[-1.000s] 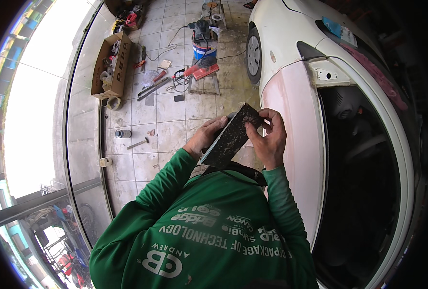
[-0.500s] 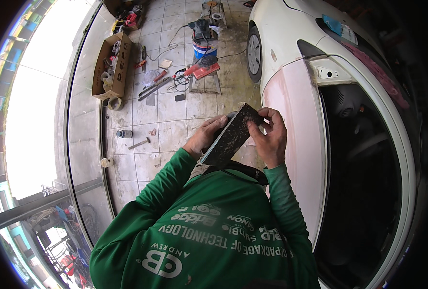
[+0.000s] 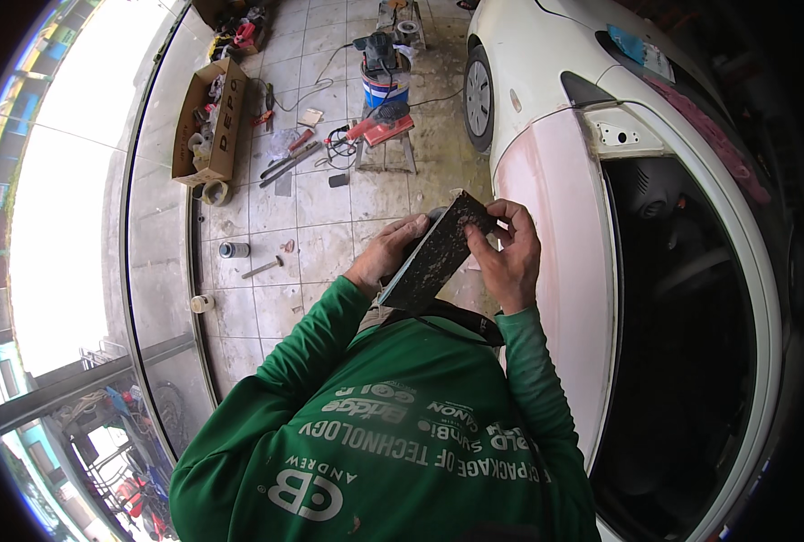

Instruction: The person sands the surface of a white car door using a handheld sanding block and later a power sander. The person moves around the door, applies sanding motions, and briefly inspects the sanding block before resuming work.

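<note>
Both hands hold a flat rectangular sanding block [image 3: 436, 257] tilted in front of my waist. Its dark face is worn and speckled pale, and its thin edge shows light. My left hand [image 3: 391, 251] is closed on its back side, where a rounded dark part shows beside the fingers; most of the grip is hidden. At the upper right corner, my right hand [image 3: 510, 255] pinches the block, the thumb pressed on the dark face and the fingers curled behind the edge.
A white car [image 3: 555, 208] with a pinkish sanded door panel stands close on my right. Ahead, a power sander [image 3: 379, 56] rests on a bucket [image 3: 385, 88] beside a small stand. A cardboard box [image 3: 210, 126], a can [image 3: 234, 250] and a hammer [image 3: 263, 266] are on the tiled floor at left.
Almost nothing differs. Both hands keep the same hold on the sanding block, which has barely shifted.
</note>
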Action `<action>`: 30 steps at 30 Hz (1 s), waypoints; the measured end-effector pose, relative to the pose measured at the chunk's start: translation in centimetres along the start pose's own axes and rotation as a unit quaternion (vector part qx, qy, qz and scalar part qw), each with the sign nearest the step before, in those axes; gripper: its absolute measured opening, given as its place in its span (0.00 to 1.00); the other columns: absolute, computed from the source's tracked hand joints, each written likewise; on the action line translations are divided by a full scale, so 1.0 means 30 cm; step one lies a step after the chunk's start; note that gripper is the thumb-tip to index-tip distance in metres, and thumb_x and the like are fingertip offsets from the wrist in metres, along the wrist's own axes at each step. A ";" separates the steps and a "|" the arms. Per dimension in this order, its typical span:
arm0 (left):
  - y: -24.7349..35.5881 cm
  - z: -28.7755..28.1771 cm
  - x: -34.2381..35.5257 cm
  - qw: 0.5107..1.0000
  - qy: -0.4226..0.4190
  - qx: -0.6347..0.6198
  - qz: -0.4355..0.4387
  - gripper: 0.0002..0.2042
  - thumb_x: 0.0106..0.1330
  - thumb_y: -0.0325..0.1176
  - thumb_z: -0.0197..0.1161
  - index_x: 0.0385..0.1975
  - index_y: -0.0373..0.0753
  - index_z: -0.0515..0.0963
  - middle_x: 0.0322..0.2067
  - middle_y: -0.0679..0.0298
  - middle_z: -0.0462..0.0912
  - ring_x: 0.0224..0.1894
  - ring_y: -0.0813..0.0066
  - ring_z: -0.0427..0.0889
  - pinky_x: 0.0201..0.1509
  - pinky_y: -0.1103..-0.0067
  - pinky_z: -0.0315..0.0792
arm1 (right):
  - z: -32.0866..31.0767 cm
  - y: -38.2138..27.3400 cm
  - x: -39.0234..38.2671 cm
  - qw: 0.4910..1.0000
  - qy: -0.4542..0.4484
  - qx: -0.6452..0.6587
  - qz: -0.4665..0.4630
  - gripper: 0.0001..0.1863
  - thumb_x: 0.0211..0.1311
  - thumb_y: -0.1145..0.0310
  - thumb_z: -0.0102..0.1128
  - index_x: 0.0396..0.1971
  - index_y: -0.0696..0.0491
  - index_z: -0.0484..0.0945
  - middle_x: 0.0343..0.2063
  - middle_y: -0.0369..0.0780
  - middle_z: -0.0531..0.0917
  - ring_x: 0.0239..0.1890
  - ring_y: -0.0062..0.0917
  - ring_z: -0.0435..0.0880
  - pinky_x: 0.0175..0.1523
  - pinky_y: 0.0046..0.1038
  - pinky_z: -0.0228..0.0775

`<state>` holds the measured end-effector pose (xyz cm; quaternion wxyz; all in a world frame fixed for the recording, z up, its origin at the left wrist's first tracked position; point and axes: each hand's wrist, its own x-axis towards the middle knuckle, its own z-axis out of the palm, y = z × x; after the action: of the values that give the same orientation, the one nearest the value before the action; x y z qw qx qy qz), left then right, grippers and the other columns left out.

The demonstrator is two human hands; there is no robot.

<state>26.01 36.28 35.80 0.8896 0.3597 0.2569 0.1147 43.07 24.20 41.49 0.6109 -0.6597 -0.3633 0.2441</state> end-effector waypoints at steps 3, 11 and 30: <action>0.005 0.006 -0.002 1.000 -0.005 -0.004 0.002 0.21 0.80 0.45 0.52 0.61 0.35 0.75 0.47 0.62 0.84 0.44 0.78 0.84 0.48 0.79 0.78 | 0.006 -0.008 0.001 1.000 0.001 0.000 0.007 0.20 0.55 0.81 0.70 0.46 0.63 0.72 0.43 0.41 0.77 0.41 0.24 0.83 0.46 0.27 0.80; 0.010 -0.019 -0.019 0.995 0.004 -0.090 -0.049 0.23 0.80 0.47 0.50 0.63 0.36 0.73 0.50 0.59 0.84 0.47 0.72 0.86 0.50 0.75 0.82 | 0.025 -0.064 -0.018 0.987 -0.056 -0.103 -0.113 0.33 0.52 0.79 0.72 0.59 0.59 0.70 0.59 0.45 0.73 0.58 0.32 0.78 0.59 0.34 0.77; 0.002 -0.002 -0.067 0.999 0.012 -0.046 0.025 0.24 0.81 0.46 0.49 0.66 0.35 0.71 0.51 0.62 0.84 0.46 0.78 0.83 0.50 0.80 0.77 | 0.059 -0.094 -0.079 0.967 -0.066 -0.206 -0.137 0.44 0.45 0.73 0.76 0.64 0.61 0.64 0.61 0.53 0.70 0.65 0.47 0.71 0.68 0.40 0.68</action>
<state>24.29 35.57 36.57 0.8989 0.3234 0.2529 0.1534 39.75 23.44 43.73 0.4638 -0.6975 -0.5326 0.1211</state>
